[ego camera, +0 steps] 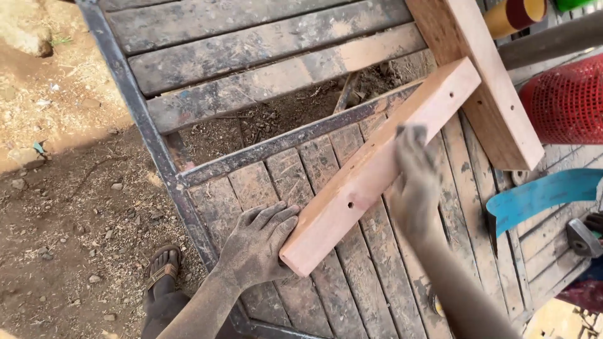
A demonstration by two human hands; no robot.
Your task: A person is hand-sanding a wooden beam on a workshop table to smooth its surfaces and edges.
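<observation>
A light reddish wooden bar (377, 164) with small drilled holes lies slantwise on a worn slatted bench (251, 182). My left hand (259, 245), dusty, presses flat against the bar's near end. Blurred and resting on the bar's right side near its middle is my right hand (414, 182), its fingers spread over the wood. The bar's far end butts against a wider wooden plank (477, 75) that runs up toward the top right.
The bench has a dark metal frame (151, 138) and a gap showing dirt. A red mesh basket (565, 100), a blue curved piece (546, 194) and a metal tool (584, 237) sit at the right. My sandalled foot (162, 270) stands on the dirt ground at the left.
</observation>
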